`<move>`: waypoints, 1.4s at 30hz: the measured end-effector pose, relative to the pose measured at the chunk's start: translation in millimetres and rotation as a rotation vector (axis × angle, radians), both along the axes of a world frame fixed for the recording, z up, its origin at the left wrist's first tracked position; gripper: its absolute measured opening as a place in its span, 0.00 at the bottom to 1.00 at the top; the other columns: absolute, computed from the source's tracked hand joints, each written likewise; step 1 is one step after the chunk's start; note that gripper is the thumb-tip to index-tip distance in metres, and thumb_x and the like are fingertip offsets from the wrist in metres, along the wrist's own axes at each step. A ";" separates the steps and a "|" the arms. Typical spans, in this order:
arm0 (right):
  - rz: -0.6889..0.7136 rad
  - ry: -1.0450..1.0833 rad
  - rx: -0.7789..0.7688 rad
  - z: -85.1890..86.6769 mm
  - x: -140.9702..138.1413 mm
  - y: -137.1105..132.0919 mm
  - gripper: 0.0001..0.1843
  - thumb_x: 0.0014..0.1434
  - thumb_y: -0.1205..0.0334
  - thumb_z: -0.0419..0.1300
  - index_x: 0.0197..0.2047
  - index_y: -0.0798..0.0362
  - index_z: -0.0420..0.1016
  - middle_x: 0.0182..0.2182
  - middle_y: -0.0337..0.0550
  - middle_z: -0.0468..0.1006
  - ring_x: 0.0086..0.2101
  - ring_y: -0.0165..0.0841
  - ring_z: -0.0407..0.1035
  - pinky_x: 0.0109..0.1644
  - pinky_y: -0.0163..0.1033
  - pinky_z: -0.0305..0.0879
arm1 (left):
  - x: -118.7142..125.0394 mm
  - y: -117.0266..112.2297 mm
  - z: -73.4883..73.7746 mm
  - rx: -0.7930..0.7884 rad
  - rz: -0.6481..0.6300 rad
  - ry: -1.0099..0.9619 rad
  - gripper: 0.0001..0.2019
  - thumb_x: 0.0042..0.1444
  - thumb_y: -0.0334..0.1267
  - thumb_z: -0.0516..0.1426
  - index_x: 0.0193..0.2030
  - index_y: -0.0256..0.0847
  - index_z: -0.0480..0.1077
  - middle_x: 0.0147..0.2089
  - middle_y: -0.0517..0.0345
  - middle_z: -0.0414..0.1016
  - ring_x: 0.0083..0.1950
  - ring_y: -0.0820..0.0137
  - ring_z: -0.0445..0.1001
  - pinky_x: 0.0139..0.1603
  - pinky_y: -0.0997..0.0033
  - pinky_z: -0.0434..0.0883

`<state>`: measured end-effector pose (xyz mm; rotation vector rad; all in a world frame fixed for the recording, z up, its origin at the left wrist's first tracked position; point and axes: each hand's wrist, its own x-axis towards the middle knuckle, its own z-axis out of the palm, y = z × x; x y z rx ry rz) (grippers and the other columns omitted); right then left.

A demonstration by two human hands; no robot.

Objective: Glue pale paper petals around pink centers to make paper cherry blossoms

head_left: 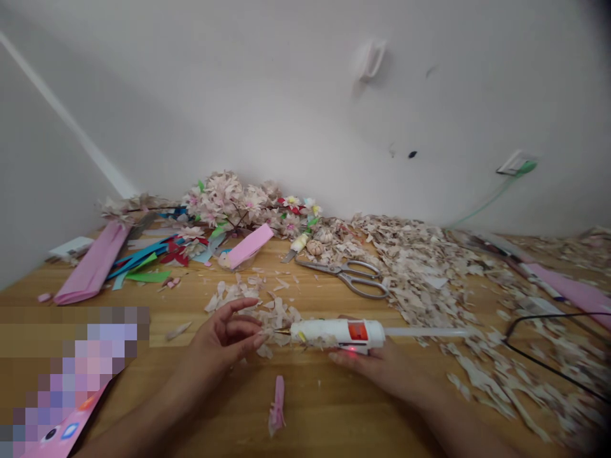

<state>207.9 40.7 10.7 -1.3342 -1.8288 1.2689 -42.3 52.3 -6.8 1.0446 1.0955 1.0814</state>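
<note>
My right hand (363, 362) is wrapped round a white hot glue gun (322, 332), which lies level with its metal nozzle pointing left. A long translucent glue stick (424, 331) sticks out of its back end, and a small red light glows on its side. At the nozzle tip, my left hand (233, 334) pinches a pale, dry petal (265, 350) between thumb and finger. Behind that hand lie loose pale petals (281, 312). In front of the glue gun, a small rolled piece of pink paper (277, 404) rests on the wooden table (329, 407).
Scissors (351, 273) lie beyond the glue gun. Made-up flowers (229, 200) are heaped by the wall, near folded pink paper (93, 264). Dry petals (420, 280) spread over the right side, where a black cable (510, 337) loops. A pink, partly pixelated object (81, 413) is at lower left.
</note>
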 end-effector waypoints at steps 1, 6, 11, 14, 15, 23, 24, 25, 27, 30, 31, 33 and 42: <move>-0.004 0.006 -0.003 0.8 -0.4 -0.1 0.13 0.49 0.52 0.60 0.35 0.49 0.75 0.35 0.40 0.80 0.38 0.41 0.72 0.45 0.44 0.67 | -0.1 0.2 -0.5 0.003 -0.003 -0.001 0.27 0.37 0.36 0.66 0.47 0.41 0.63 0.22 0.65 0.76 0.39 0.68 0.74 0.41 0.71 0.67; -0.010 -0.034 -0.011 3.2 -1.2 -0.8 0.13 0.49 0.51 0.60 0.35 0.49 0.76 0.36 0.41 0.79 0.39 0.41 0.72 0.46 0.44 0.67 | 0.1 0.7 -2.8 0.013 -0.003 -0.010 0.27 0.37 0.36 0.66 0.46 0.41 0.64 0.22 0.64 0.75 0.39 0.68 0.73 0.39 0.72 0.67; -0.001 -0.065 -0.020 6.2 -1.9 -1.0 0.15 0.48 0.50 0.60 0.35 0.50 0.75 0.36 0.42 0.80 0.38 0.42 0.72 0.46 0.45 0.67 | 0.5 0.2 -1.9 0.001 0.018 -0.020 0.27 0.36 0.35 0.66 0.46 0.41 0.65 0.22 0.65 0.76 0.36 0.69 0.74 0.39 0.72 0.67; 0.024 -0.060 -0.028 9.2 -2.7 -1.2 0.16 0.48 0.49 0.59 0.36 0.51 0.75 0.37 0.43 0.79 0.39 0.41 0.72 0.47 0.44 0.67 | 0.6 0.0 -0.8 0.006 0.025 -0.011 0.27 0.37 0.35 0.66 0.46 0.41 0.65 0.22 0.65 0.76 0.38 0.68 0.74 0.40 0.71 0.66; 0.027 -0.063 -0.025 9.7 -2.8 -1.2 0.16 0.48 0.49 0.59 0.36 0.51 0.76 0.37 0.42 0.79 0.39 0.41 0.72 0.47 0.44 0.67 | 0.5 -0.1 -0.5 0.007 0.024 -0.010 0.26 0.37 0.35 0.66 0.46 0.41 0.65 0.22 0.65 0.76 0.38 0.68 0.74 0.39 0.71 0.66; -0.048 -0.144 0.082 -5.1 1.6 7.4 0.18 0.53 0.49 0.58 0.43 0.51 0.75 0.43 0.43 0.78 0.43 0.42 0.70 0.50 0.46 0.64 | 0.9 -0.8 1.0 -0.010 -0.011 -0.070 0.27 0.36 0.34 0.67 0.46 0.41 0.65 0.21 0.64 0.76 0.38 0.68 0.74 0.39 0.72 0.66; -0.075 -0.157 0.116 -8.3 3.0 10.4 0.19 0.53 0.49 0.57 0.43 0.50 0.74 0.43 0.43 0.77 0.44 0.42 0.70 0.50 0.46 0.63 | 1.0 -1.0 1.4 -0.009 -0.011 -0.076 0.27 0.36 0.34 0.67 0.46 0.41 0.65 0.21 0.64 0.76 0.38 0.68 0.74 0.39 0.71 0.66; -0.105 -0.171 0.147 -11.4 4.6 13.8 0.19 0.54 0.48 0.56 0.44 0.50 0.74 0.44 0.43 0.77 0.44 0.43 0.69 0.51 0.47 0.63 | 1.2 -1.2 1.9 -0.008 -0.013 -0.082 0.27 0.36 0.34 0.67 0.45 0.41 0.65 0.21 0.64 0.75 0.38 0.68 0.74 0.40 0.71 0.66; -0.178 -0.203 0.195 -16.6 8.6 21.5 0.20 0.54 0.46 0.55 0.44 0.51 0.74 0.43 0.44 0.77 0.45 0.44 0.69 0.50 0.48 0.62 | 1.5 -1.7 3.1 -0.010 -0.012 -0.082 0.27 0.36 0.34 0.67 0.46 0.42 0.65 0.21 0.65 0.75 0.38 0.68 0.74 0.40 0.71 0.66; -0.285 -0.241 0.231 -22.3 14.0 32.9 0.22 0.53 0.45 0.55 0.42 0.53 0.75 0.42 0.46 0.78 0.43 0.45 0.70 0.48 0.48 0.63 | 1.8 -2.0 4.3 -0.009 -0.004 -0.051 0.28 0.35 0.36 0.67 0.46 0.42 0.65 0.21 0.65 0.75 0.38 0.66 0.74 0.38 0.71 0.67; -0.316 -0.252 0.233 -23.7 15.1 36.0 0.22 0.52 0.45 0.56 0.41 0.53 0.75 0.40 0.47 0.78 0.42 0.45 0.70 0.46 0.48 0.64 | 1.8 -2.0 4.2 -0.004 0.000 -0.040 0.28 0.35 0.37 0.67 0.46 0.42 0.65 0.21 0.64 0.75 0.38 0.66 0.74 0.37 0.71 0.66; -0.377 -0.298 0.214 -25.9 15.8 40.9 0.22 0.51 0.45 0.57 0.39 0.55 0.75 0.36 0.47 0.79 0.38 0.44 0.71 0.42 0.46 0.65 | 1.6 -1.8 3.3 0.007 -0.002 -0.031 0.28 0.36 0.37 0.67 0.46 0.41 0.65 0.22 0.64 0.75 0.37 0.66 0.74 0.36 0.72 0.66; -0.302 -0.637 0.402 12.5 36.9 19.3 0.23 0.48 0.44 0.59 0.40 0.53 0.72 0.36 0.47 0.77 0.37 0.46 0.69 0.40 0.45 0.62 | -3.4 -0.1 -2.9 0.075 -0.065 0.003 0.26 0.41 0.37 0.65 0.48 0.41 0.61 0.24 0.65 0.75 0.32 0.71 0.74 0.32 0.73 0.66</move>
